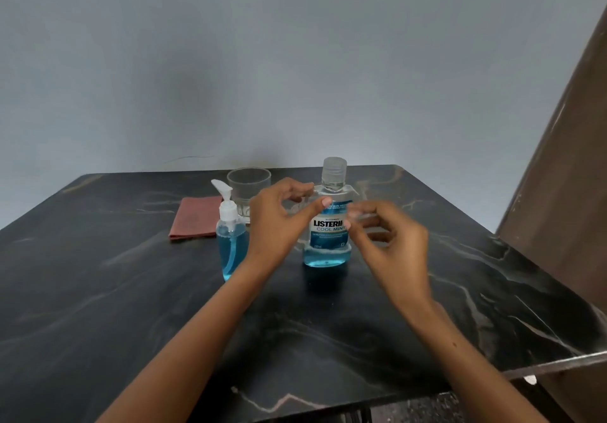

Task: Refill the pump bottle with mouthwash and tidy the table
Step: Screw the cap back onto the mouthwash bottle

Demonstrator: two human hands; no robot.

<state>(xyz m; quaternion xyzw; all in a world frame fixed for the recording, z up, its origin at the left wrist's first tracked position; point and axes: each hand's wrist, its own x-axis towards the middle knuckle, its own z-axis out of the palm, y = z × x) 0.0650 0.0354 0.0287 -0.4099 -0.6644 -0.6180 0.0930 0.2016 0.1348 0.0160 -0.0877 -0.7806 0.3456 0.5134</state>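
A clear mouthwash bottle (329, 225) with a blue label and a clear cap stands upright mid-table, a little blue liquid at its bottom. Left of it stands a small pump bottle (231, 242) with a white pump head, well filled with blue liquid. My left hand (279, 222) hovers in front of the mouthwash bottle's left shoulder, fingers curled and apart; whether it touches the bottle is unclear. My right hand (391, 242), blurred, floats just right of the bottle with loosely bent fingers and holds nothing.
An empty clear glass (248, 189) stands behind the pump bottle. A folded reddish cloth (195, 217) lies flat to its left. The dark marble-patterned table (131, 291) ends near the grey wall; a brown panel (565, 192) leans at the right.
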